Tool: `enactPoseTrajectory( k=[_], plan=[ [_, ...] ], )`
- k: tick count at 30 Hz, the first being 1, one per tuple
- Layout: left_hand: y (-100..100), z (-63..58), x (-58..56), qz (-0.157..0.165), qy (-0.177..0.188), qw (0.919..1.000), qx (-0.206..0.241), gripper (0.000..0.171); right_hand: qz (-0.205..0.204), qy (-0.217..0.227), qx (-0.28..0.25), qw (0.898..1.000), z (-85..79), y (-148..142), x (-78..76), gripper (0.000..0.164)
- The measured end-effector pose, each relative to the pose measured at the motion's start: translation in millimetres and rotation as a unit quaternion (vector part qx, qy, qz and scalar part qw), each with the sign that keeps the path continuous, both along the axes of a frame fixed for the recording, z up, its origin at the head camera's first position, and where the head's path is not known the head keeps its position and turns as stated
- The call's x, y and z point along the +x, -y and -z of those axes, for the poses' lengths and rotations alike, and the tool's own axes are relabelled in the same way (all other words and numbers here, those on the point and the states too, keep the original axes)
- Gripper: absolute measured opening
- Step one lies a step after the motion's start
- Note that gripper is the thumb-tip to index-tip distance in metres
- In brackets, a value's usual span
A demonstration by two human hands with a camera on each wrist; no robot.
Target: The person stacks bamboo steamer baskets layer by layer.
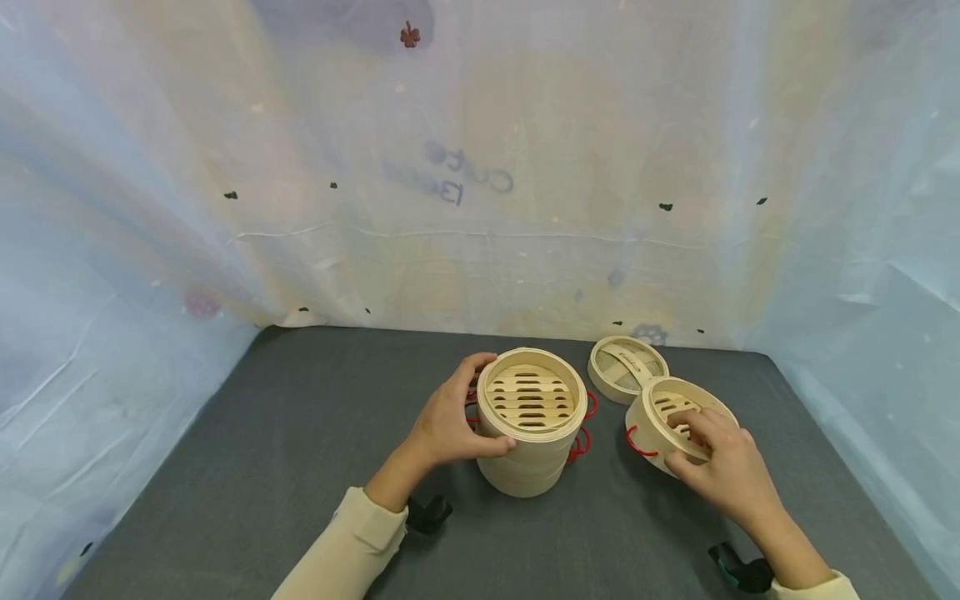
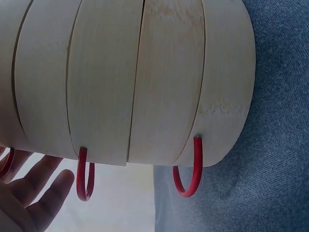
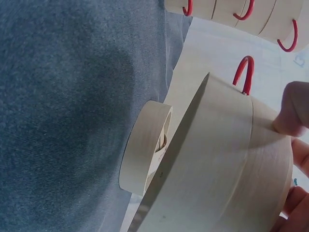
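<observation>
A stack of bamboo steamer baskets (image 1: 517, 471) with red loop handles stands upright, its slatted base showing inside the top tier. My left hand (image 1: 453, 425) holds the stack near its top, thumb at the front and fingers round the far left side. In the left wrist view, several tiers of the stack (image 2: 166, 82) show, with fingertips beside the upper ones. My right hand (image 1: 723, 467) grips the rim of a separate steamer basket (image 1: 643, 421), thumb outside and fingers over the edge. That basket (image 3: 207, 159) is tilted and raised off the table.
A round bamboo lid (image 1: 611, 383) with a strap handle lies behind the held basket, near the table's back edge. The dark grey table (image 1: 337, 392) is bordered by pale plastic sheeting (image 1: 525, 275) at the back and sides.
</observation>
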State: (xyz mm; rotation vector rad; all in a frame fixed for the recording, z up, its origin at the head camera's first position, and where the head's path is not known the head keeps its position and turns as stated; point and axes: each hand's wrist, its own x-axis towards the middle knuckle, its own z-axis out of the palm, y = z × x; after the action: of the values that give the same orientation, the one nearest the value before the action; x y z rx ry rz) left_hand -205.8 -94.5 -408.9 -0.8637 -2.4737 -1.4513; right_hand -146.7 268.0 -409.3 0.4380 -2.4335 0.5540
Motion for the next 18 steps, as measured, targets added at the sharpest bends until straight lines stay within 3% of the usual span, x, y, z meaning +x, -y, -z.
enactPoseTrajectory(
  k=[7, 18],
  plan=[
    [1.1, 0.3, -1.5, 0.014, 0.029, 0.9994, 0.015, 0.102, -0.008, -0.006, -0.016, 1.000, -2.9, 1.3, -1.9, 0.036],
    [1.1, 1.0, -0.8, 0.022, 0.017, 0.9993, 0.026, 0.100, 0.005, -0.030, -0.017, 0.999, -18.9, 9.3, -9.7, 0.033]
  ],
)
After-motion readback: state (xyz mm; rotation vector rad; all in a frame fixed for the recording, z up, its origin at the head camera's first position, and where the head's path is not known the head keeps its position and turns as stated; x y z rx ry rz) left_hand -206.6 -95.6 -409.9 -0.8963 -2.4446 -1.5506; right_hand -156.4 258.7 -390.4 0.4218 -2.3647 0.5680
